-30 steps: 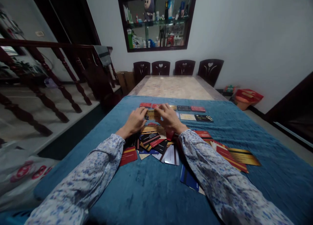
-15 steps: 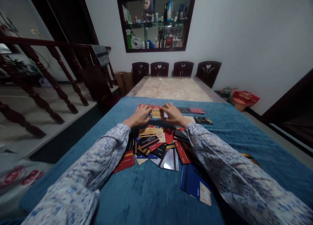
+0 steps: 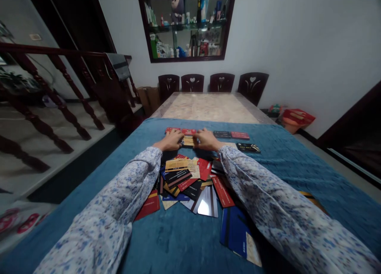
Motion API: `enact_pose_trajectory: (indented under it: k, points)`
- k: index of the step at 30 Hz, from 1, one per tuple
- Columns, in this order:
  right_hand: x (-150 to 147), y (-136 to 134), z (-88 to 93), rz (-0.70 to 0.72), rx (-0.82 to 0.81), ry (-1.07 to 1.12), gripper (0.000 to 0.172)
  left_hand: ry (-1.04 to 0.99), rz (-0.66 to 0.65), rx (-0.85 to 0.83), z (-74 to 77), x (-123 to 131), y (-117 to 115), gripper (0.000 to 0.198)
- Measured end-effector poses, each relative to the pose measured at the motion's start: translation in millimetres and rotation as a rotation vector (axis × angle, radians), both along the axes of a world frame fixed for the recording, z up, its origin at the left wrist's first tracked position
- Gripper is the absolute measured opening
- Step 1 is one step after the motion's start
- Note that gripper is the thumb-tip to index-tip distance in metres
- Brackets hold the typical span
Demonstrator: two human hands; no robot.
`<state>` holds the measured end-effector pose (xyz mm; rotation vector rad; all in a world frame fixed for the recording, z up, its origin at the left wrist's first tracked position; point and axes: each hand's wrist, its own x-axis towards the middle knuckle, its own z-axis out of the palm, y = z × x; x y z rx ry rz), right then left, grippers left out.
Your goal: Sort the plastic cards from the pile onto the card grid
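Note:
Between my two hands lies a yellow card, just in front of a red card in the back row. My left hand grips its left edge with bent fingers. On its right edge, the fingers of my right hand are curled in the same way. Closer to me, between my forearms, a loose heap of cards in red, black, gold, blue and white overlaps in all directions. Part of the heap is hidden by my right sleeve.
A black card and a red card lie right of my hands on the blue cloth. A blue folder-like piece is near my right forearm. Chairs stand behind the bare tabletop.
The yellow card has settled a little lower, showing more of the red card behind it. Both hands have shifted slightly with it, and the camera view has moved a little.

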<state>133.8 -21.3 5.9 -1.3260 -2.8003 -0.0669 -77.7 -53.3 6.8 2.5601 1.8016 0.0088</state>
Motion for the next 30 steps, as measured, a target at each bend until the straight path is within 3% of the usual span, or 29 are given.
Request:
enact_pose_trajectory:
  k: [17,30]
  points:
    - [-2.1,20.7,-15.4,-0.002,-0.026,-0.015,0.05,0.041,-0.006,-0.051,-6.6,-3.3,20.4,0.033]
    - [-2.4,18.1,-14.5,0.004,-0.021,-0.026,0.048,0.05,-0.052,-0.059,-9.7,-7.1,23.7,0.037]
